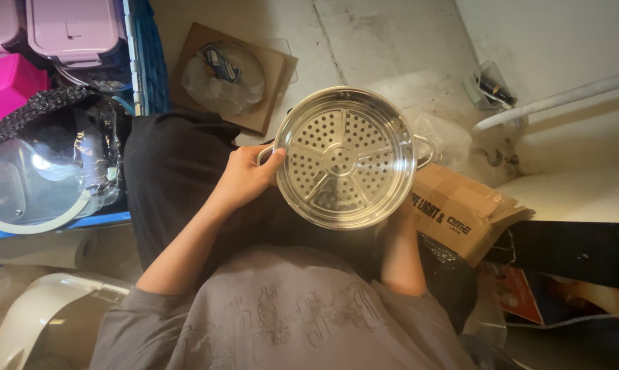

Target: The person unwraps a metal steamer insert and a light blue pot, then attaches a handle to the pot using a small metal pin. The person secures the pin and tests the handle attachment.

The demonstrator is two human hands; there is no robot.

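Holding a stainless-steel steamer insert (pixel 346 156) over the lap, the seated person is gripping it from both sides, its perforated bottom facing up toward the head camera. The left hand (pixel 246 177) is closing around the steamer's left loop handle and rim, with the thumb lying along the rim edge and the fingers curling behind, out of sight. The right hand (pixel 400 218) is sitting under the steamer's lower right rim; only part of it is showing, so how far it is closing cannot be told, though it appears to be supporting the pan from below. The steamer is round, so it has no long axis of its own; its two handles are lying along a left-to-right line, and the left hand is the one nearer a handle. The right loop handle (pixel 424 151) is standing free of either hand.

Right of the steamer, a torn cardboard box (pixel 460 216) is lying open. Above and left of the steamer, a glass lid in plastic wrap (pixel 222 75) is resting on a cardboard sheet. Far left of the steamer, a blue crate (pixel 147 62) is holding lidded plastic containers (pixel 73 27). The steamer's underside is hidden.
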